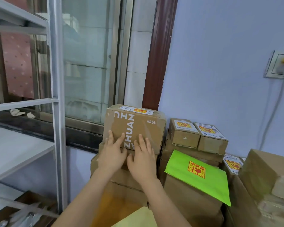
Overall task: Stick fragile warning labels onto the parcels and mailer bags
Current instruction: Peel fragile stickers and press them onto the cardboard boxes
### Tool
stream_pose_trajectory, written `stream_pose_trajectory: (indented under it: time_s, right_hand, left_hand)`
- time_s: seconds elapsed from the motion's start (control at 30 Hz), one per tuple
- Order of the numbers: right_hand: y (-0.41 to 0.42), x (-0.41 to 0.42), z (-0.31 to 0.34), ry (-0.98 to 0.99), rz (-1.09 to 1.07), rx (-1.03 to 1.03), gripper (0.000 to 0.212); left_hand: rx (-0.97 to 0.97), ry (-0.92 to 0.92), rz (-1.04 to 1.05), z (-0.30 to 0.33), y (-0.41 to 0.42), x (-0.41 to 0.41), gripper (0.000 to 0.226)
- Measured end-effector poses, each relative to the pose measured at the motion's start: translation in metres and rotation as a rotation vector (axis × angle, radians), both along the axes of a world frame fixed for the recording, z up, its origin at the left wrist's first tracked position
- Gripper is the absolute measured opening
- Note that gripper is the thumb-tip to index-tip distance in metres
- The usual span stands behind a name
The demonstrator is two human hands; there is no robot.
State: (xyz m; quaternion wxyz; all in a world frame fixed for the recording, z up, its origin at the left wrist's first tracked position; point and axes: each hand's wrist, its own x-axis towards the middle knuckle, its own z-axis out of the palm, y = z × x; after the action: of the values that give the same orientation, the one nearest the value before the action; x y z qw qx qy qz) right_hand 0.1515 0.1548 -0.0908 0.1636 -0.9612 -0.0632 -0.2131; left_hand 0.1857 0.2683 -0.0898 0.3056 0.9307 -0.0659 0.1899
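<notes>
I have both hands flat on the front of the top cardboard box (134,128), the one printed ZHUAN ZHUAN in white. My left hand (112,154) lies with fingers straight and spread against the lower left of that face, and my right hand (143,159) lies just beside it, fingers straight too, so neither grip is closed on anything; they only press. The box sits on a stack of other cartons (121,177) under the window (88,63), and its top carries a white shipping slip with a yellow and red fragile label (140,110) already on it.

To the right, two small boxes (197,136) stand side by side, each with a fragile label on top. Below them a green mailer bag (198,176) lies tilted on a carton, a fragile label stuck near its upper middle. Further right, another labelled parcel (233,164) shows between the cartons, and a large brown box (266,169) is at the frame edge; a scrap of yellow on its right side may be a label, though it is cut off.

A grey metal shelf rack (56,95) stands at the left.
</notes>
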Motion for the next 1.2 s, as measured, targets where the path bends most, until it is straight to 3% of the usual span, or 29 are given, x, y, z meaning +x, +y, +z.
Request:
stream_pose_trajectory:
  time_s: [0.13, 0.3, 0.47, 0.6, 0.73, 0.9, 1.07, 1.2]
  right_hand:
    - [-0.004, 0.012, 0.004, 0.12, 0.043, 0.052, 0.056]
    - [-0.005, 0.011, -0.003, 0.197, 0.049, 0.025, 0.057]
    - [-0.004, -0.011, -0.02, 0.078, 0.037, 0.038, 0.051]
    - [-0.005, -0.037, -0.037, -0.062, -0.05, 0.203, 0.045]
    - [-0.006, -0.047, -0.046, -0.002, -0.156, 0.333, 0.047]
    - [-0.004, -0.046, -0.05, 0.104, -0.137, 0.541, 0.053]
    - [-0.008, -0.042, -0.056, 0.141, -0.058, 0.703, 0.037]
    - [-0.007, -0.048, -0.057, 0.125, -0.033, 0.761, 0.028]
  left_hand:
    - [0.121, 0.11, -0.004, 0.004, 0.001, 0.015, 0.065]
    - [0.271, 0.096, 0.066, 0.002, 0.005, 0.017, 0.066]
    - [-0.077, 0.015, 0.014, -0.026, 0.014, 0.019, 0.058]
    - [-0.152, -0.041, 0.122, -0.049, 0.02, 0.017, 0.05]
    - [-0.371, 0.079, 0.071, -0.05, 0.03, 0.021, 0.074]
    - [-0.234, 0.118, 0.003, -0.055, 0.04, 0.029, 0.108]
    - [-0.36, 0.108, -0.101, -0.059, 0.043, 0.027, 0.107]
    - [-0.353, 0.075, -0.094, -0.063, 0.046, 0.018, 0.108]
